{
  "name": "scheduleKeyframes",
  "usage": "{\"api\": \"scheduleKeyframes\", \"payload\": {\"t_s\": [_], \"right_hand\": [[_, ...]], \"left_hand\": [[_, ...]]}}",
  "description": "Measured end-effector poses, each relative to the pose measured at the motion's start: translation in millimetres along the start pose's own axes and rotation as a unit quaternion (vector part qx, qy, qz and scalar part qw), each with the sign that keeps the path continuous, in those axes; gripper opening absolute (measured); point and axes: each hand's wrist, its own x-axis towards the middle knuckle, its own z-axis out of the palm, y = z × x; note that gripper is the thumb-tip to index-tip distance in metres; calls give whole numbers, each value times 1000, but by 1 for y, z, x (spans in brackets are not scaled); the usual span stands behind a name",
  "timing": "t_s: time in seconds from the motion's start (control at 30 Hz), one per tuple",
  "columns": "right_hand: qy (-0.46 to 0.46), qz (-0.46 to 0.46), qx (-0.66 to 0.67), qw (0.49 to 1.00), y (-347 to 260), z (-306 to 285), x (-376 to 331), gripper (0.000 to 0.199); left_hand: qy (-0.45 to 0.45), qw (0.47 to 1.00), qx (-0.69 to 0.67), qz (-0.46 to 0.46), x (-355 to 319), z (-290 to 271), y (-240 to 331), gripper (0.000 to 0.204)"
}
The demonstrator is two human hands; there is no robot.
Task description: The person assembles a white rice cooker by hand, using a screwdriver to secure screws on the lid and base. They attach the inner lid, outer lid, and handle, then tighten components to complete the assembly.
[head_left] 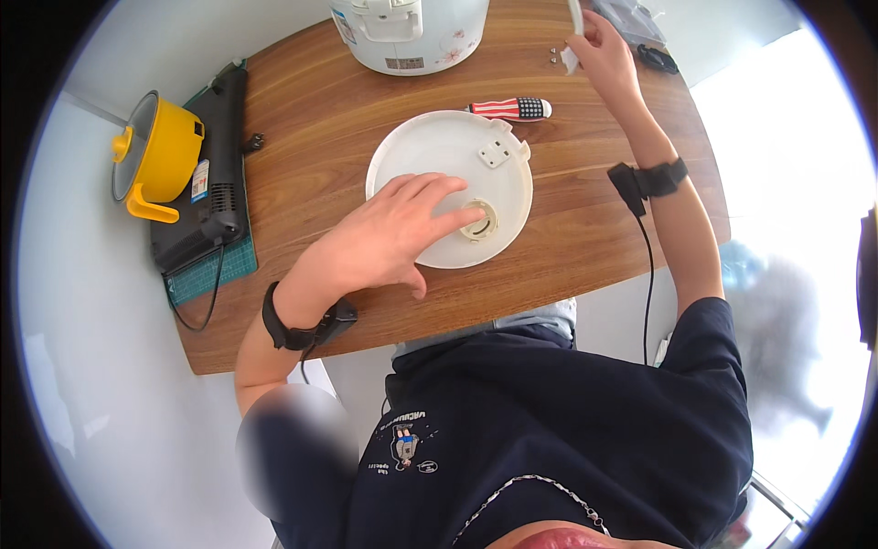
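Note:
My left hand (389, 229) is spread over a round white lid (425, 137) that lies on the wooden table. Its fingers are apart, and one fingertip reaches a small cream ring-shaped part (480, 225) near the lid's near right side. A squarish white fitting with dark holes (494, 154) sits near the hinge end of the lid. At the far right, my right hand (606, 59) is closed on a thin white plastic piece (576, 16), partly hidden by the fingers. Below those fingers shows a small white bit (569, 60), next to a few small screws (553, 56).
A screwdriver with a red-and-white striped handle (512, 109) lies beyond the lid. Behind it stands a white rice cooker body (421, 37). At left, a yellow pot (169, 151) rests on a black appliance (219, 128) over a green mat (219, 272). A black cable (658, 59) lies far right.

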Motion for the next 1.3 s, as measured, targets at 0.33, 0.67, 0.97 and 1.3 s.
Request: {"api": "scheduleKeyframes", "payload": {"t_s": [0.33, 0.67, 0.97, 1.3], "right_hand": [[-55, 63, 240, 967, -21, -4, -49, 55], [-72, 65, 300, 949, -25, 16, -68, 52], [-75, -60, 324, 941, -48, 9, -75, 53], [-111, -384, 34, 916, -92, 9, -111, 69]], "left_hand": [[17, 999, 32, -28, -11, 27, -9, 96], [194, 952, 208, 116, -15, 19, -3, 56], [307, 940, -62, -131, -5, -100, 6, 32], [224, 868, -354, -266, 10, -116, -86, 49]]}}
